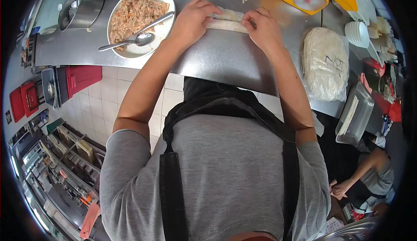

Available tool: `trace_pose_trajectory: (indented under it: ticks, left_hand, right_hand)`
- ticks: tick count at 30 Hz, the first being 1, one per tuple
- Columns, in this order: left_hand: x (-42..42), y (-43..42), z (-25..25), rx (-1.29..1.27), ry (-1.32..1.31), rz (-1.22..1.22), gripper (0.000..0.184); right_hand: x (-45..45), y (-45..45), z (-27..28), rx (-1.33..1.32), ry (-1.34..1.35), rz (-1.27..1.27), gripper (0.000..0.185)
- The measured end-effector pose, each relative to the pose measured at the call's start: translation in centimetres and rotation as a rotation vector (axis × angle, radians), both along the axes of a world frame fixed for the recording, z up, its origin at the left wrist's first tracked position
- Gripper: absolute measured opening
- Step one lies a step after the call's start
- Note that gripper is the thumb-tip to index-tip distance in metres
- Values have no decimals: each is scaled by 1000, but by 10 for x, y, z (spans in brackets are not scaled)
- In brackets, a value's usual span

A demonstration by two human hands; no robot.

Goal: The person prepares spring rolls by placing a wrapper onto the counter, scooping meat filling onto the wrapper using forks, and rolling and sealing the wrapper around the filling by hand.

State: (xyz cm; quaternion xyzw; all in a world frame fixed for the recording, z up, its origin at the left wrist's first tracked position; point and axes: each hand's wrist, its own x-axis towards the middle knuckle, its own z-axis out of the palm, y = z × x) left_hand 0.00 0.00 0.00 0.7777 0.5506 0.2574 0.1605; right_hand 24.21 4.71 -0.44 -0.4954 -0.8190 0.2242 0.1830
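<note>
Counter (217, 61): steel, carries the work; the roll lies at its near edge, between the two hands.

Plastic bag (326, 69): to the right, marked by hand, full of pale, flat contents; a good supply, by the look of it.

Plate (170, 32): white, oval, to the left of the left arm. Meat mix (130, 17) covers most of it, with bare plate on the near right side; plenty unused, as judged.

Kitchen scale (305, 0): yellow, dial-faced, beyond the right hand.

Metal pot (89, 13): at the far left, utensils inside.

Left grip (190, 23): fingers curled, thumb and fingertips closed on the roll's left end.

Right grip (263, 29): thumb and forefinger pinching the right end.

Roll (227, 25): one, pale, long and slim, lying sideways. Condition: body formed, as judged; wrapping well along rather than complete. Remaining: a loose, translucent part (230, 14) along the far side, seemingly not taken in. Whether the ends are closed cannot be told, the fingers covering them.

Spoons (144, 39): two, metal, laid crossing on the plate, in neither hand.

Scrap (244, 1): small, pale, on the counter beyond the roll.
</note>
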Motion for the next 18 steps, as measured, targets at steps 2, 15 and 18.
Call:
trace_pose_trajectory:
  ticks: [2,15,18]
  left_hand:
    - [3,-2,-6,86,-62,-112,27]
    - [-3,14,-6,-105,-51,-142,28]
    - [-5,21,-7,-262,-142,-107,25]
  right_hand:
    - [0,0,3,71,-12,48,9]
    - [5,-7,-13,298,99,201,20]
    - [4,-3,-15,272,93,178,18]
